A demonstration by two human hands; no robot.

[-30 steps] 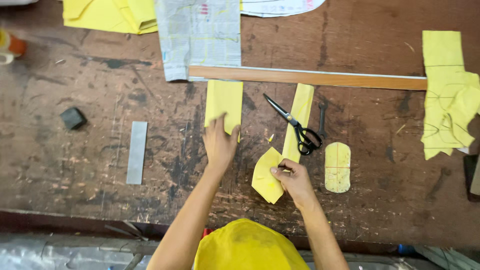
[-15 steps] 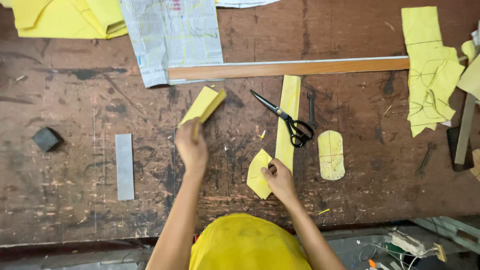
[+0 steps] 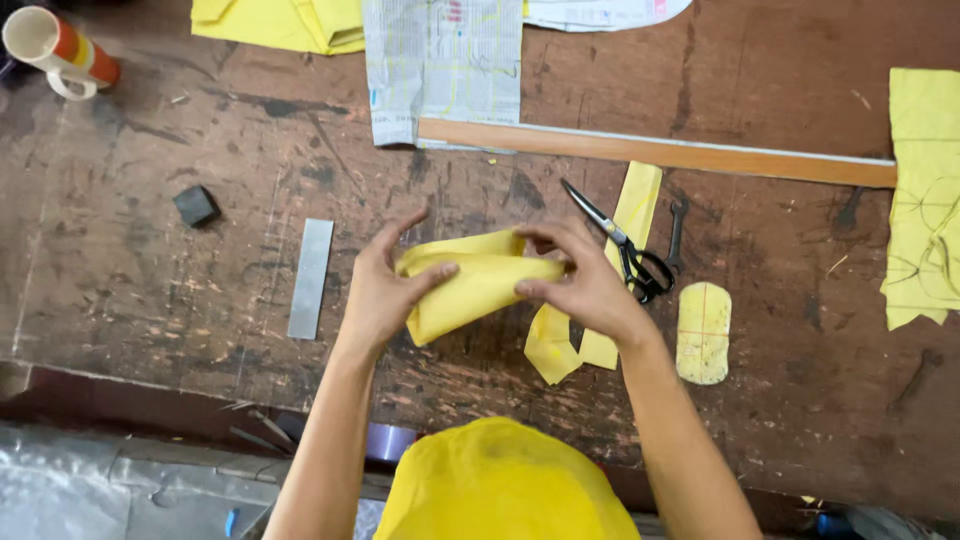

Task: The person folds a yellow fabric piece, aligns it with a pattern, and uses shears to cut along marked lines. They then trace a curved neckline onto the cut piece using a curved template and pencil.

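The fingers [image 3: 440, 275] of the left hand [image 3: 385, 290] and the right hand [image 3: 585, 285] were pinched shut on a folded yellow cloth piece [image 3: 480, 285], one hand at each end, so the fold stayed flat and did not spring open. The cloth was lifted just above the table [image 3: 180, 320], left of the scissors [image 3: 625, 250]. A yellow strip [image 3: 635, 205] lay under the scissors. An oval yellow piece [image 3: 703, 332] lay right of them, a wooden ruler [image 3: 660, 152] above them, and a metal bar [image 3: 310, 278] far to their left.
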